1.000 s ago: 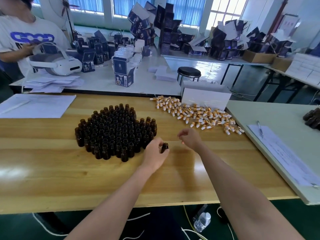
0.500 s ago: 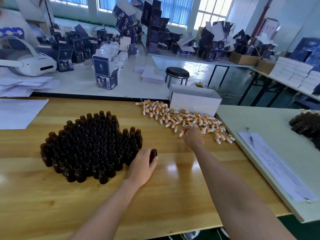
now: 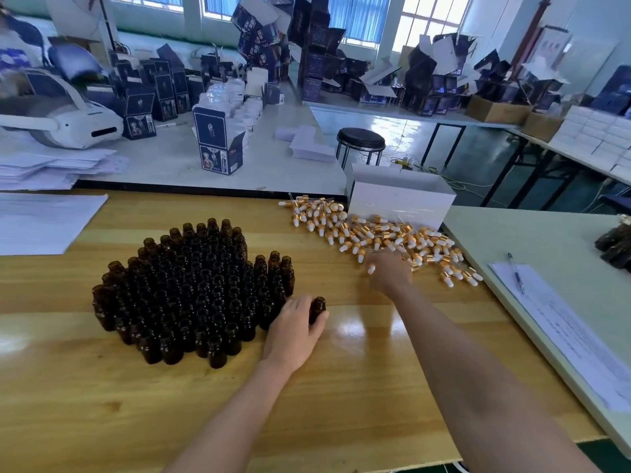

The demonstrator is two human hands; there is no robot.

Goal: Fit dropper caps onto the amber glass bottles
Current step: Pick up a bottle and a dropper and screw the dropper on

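R hand now out at cap pile, grip unclear; L hand grip round bottle.

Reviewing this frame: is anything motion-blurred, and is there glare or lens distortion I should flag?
Head view: the right hand at the edge of the dropper caps is smeared by motion, so its grip is unreadable; the left hand gripping an amber bottle is sharp; bright glare whitens the wooden table beside that bottle; wide-angle distortion curves the table edges.
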